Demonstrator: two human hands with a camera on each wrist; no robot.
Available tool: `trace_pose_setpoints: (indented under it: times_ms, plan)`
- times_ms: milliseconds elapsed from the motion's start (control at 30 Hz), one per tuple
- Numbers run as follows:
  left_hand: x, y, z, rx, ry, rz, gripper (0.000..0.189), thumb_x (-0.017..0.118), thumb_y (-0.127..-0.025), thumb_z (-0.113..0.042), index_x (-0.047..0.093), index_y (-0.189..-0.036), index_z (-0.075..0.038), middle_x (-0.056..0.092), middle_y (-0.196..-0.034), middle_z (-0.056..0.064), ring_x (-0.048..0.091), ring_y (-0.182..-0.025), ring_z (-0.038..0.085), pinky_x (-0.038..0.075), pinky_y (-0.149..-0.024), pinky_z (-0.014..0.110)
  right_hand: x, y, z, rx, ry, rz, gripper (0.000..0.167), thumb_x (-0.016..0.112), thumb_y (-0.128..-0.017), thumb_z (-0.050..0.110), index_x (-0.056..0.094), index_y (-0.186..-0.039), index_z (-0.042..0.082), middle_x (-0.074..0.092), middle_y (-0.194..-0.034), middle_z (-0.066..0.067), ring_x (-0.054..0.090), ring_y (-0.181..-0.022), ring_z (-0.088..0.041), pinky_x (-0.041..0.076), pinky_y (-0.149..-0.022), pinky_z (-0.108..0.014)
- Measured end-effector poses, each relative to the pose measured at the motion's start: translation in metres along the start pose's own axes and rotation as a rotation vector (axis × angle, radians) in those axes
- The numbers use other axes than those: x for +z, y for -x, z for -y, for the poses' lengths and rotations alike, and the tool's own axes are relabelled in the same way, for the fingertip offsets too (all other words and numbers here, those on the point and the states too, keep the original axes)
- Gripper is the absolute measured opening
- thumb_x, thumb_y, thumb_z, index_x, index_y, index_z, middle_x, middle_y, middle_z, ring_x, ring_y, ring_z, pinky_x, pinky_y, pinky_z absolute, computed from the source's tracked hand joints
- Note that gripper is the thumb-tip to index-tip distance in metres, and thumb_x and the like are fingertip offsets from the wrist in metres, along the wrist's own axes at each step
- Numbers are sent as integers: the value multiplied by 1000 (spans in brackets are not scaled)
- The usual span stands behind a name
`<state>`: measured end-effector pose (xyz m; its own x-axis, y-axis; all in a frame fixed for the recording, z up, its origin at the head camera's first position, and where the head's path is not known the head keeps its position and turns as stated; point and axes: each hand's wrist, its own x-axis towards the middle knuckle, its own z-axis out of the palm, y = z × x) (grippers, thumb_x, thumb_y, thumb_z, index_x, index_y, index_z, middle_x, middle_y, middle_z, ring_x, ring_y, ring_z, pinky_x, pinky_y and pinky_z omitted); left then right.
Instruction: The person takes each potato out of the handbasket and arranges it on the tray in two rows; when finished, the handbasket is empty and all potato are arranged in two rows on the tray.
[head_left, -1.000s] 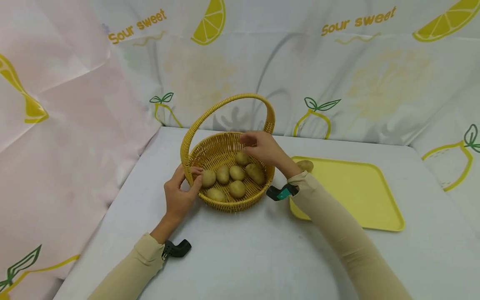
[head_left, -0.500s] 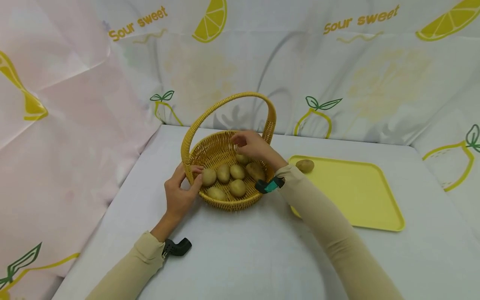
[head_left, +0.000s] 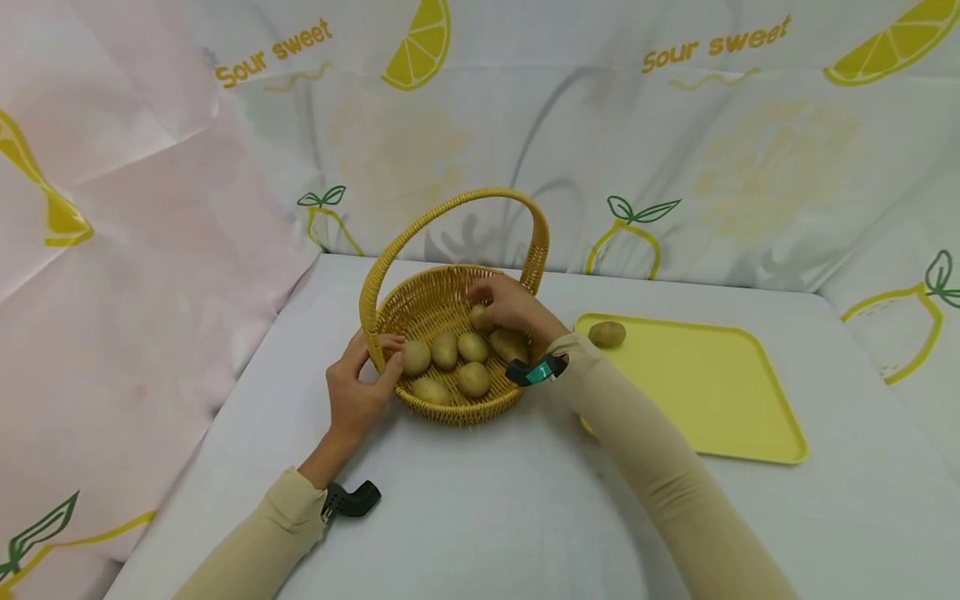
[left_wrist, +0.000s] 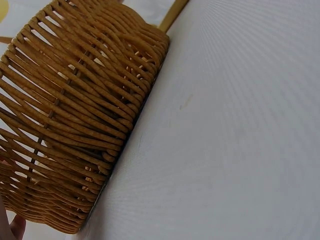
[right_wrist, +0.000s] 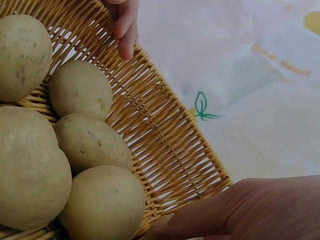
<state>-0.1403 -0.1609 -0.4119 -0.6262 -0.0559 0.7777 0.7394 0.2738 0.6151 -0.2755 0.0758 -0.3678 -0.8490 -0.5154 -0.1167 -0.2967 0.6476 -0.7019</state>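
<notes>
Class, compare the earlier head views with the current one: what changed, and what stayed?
The right hand has moved left and lower inside the basket, to the rear potato; whether it grips is unclear. Unchanged: the left hand holds the basket's side; the lone potato lies on the yellow tray.

Pale potatoes [head_left: 472, 348] — in wicker basket [head_left: 465, 413]

Mostly basket [left_wrist: 80, 105] on my left wrist feed tbh: brown weave slanting across the left side, gaps showing through. I've got a sliver of hand [left_wrist: 6, 229] at lower left, whitish bench [left_wrist: 225, 125] filling the right, and a yellowish strip [left_wrist: 173, 14] up top.
</notes>
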Motion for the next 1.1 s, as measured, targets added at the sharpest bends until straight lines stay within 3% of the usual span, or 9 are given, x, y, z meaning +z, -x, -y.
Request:
trace_pose_setpoints:
  times_ms: [167, 433, 667, 800, 1100]
  plan:
    - [-1, 0, -2, -1, -6, -1, 9, 67, -84, 16, 67, -93, 16, 69, -97, 34, 65, -99, 43, 50, -94, 28, 3, -1, -3, -9, 88, -2, 51, 72, -85, 1, 67, -136, 3, 66, -135, -12, 57, -127, -27, 45, -105, -35]
    - [-2, 1, -4, -12, -14, -13, 8, 67, -84, 14, 68, -93, 15, 70, -98, 30, 66, -105, 26, 50, -97, 29, 9, -1, 0, 9, 96, -30, 50, 80, -84, 2, 68, -132, 4, 66, -131, -11, 58, -120, -25, 47, -101, -34]
    - [-3, 3, -2, -16, -23, -22, 9, 69, -84, 13, 70, -93, 12, 72, -98, 28, 66, -103, 30, 49, -95, 26, 13, -3, 0, -24, 133, -70, 36, 80, -87, 8, 74, -122, 4, 70, -119, -9, 61, -110, -23, 50, -93, -34]
    - [-2, 4, 1, -15, -29, -30, 10, 69, -84, 12, 71, -94, 10, 72, -98, 26, 66, -105, 21, 49, -97, 25, 14, -2, 0, -41, 125, -86, 37, 81, -88, 11, 74, -123, 5, 71, -122, -9, 61, -114, -24, 50, -95, -34]
    - [1, 0, -3, -8, -7, -3, 10, 67, -84, 16, 68, -94, 15, 70, -98, 31, 66, -107, 25, 49, -98, 28, 10, 4, -4, -38, 32, -158, 43, 84, -85, 15, 73, -126, 8, 68, -123, -10, 62, -112, -25, 51, -93, -38]
